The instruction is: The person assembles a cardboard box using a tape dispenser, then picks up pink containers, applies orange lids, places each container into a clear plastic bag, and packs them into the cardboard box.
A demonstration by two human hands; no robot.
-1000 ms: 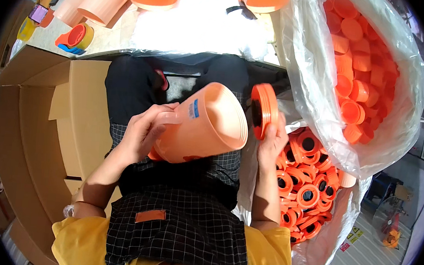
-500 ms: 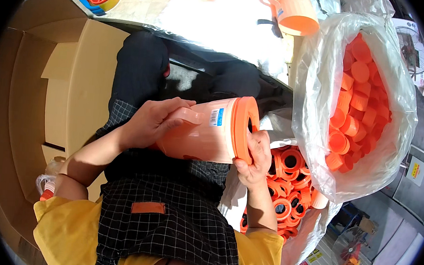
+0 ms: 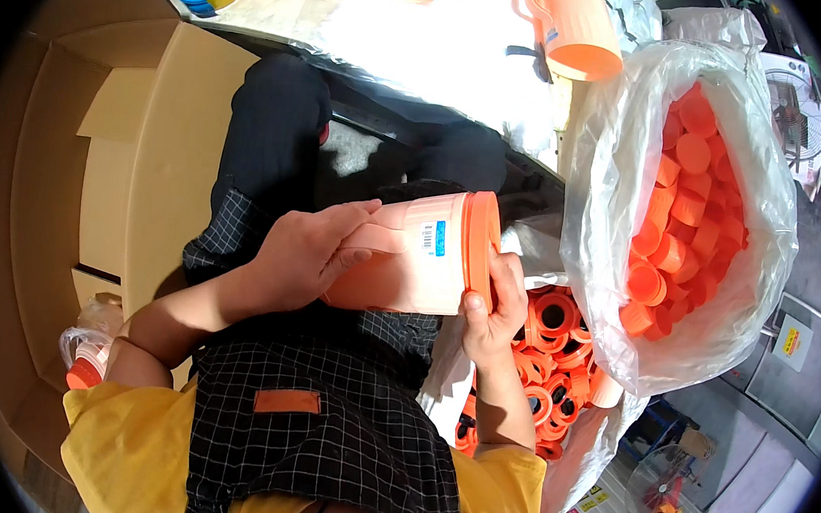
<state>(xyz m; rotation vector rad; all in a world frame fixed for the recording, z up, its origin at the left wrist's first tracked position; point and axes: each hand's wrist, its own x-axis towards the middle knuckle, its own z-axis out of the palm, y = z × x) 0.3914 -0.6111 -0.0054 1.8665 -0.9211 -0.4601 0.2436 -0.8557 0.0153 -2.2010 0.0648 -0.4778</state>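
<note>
Peach jug (image 3: 409, 280) lies almost on its side above the lap, left of the clear cap bag (image 3: 594, 189) and nearer the wearer, its orange lid (image 3: 479, 252) facing that bag. The likeliest trouble is a crooked lid: if it sits askew on the rim while the right hand (image 3: 497, 312) presses or turns it, it could bind and leave a gap. Whether it is fully seated cannot be told from this angle. If the left hand (image 3: 299, 257) slackens, the body might turn along with the lid, or roll toward the checked apron (image 3: 320, 423); a slip at the lid could let it drop among the loose orange rings (image 3: 555, 316), on the wearer's side of the cap bag.

As for the grip, the left hand is closed about the handle (image 3: 380, 240), with the thumb along the near side, so the jug's body reaches out from it toward the cap bag. The right hand is curled over the lid's edge, thumb on the rim and fingers across the outer face. Thus the jug spans both hands, its labelled wall uncovered between them.
</note>
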